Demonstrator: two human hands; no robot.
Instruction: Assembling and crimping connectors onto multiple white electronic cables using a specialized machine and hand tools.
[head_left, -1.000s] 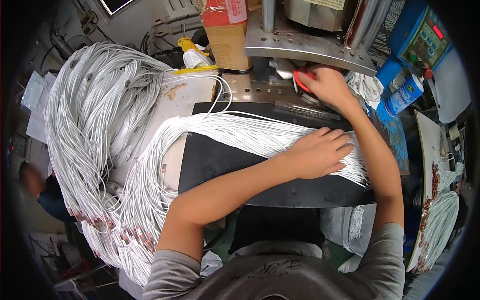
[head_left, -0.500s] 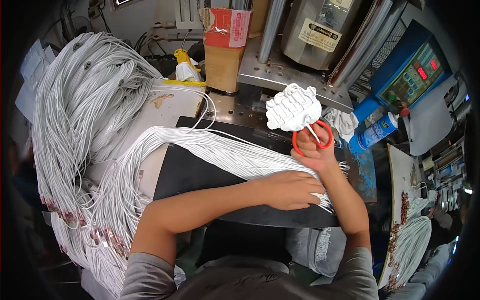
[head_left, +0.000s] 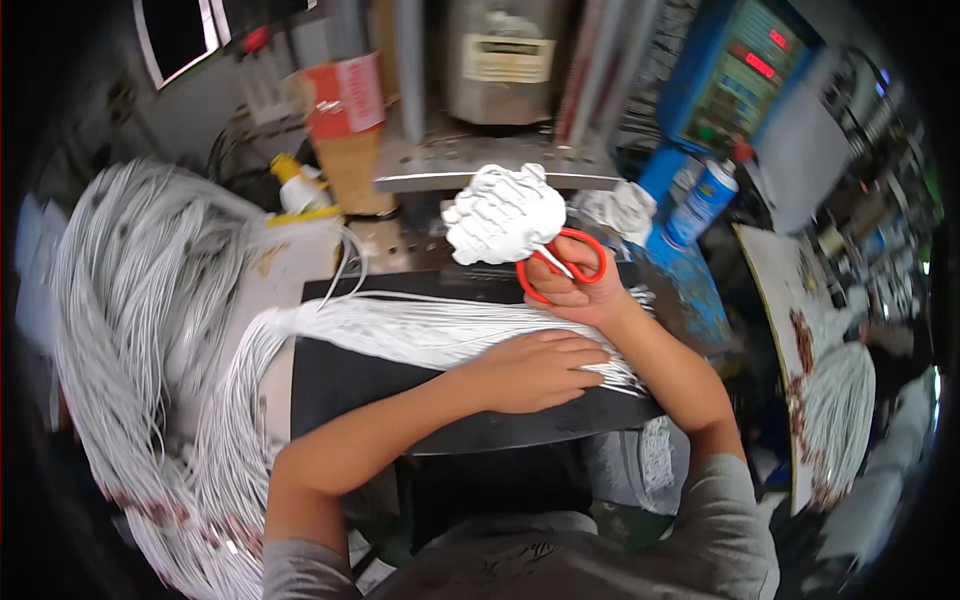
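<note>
My right hand is closed on a pair of scissors with red handles, raised over the far edge of the black mat. A white, lumpy, moulded-looking mass hides the blades; how it is joined to them I cannot tell. Across the black mat lies a bundle of white cables, its ends close to my right wrist. My left hand rests flat on the bundle near those ends, fingers extended.
A large heap of white cables covers the left table. Behind the mat stands a metal press, with a red-topped cardboard box beside it. At right are a blue spray can, a control box and more bundled cables.
The whole view has turned and blurred, so the press and control box sit further left. Both hands stay much as they were, scissors still in the right, left hand on the cables.
</note>
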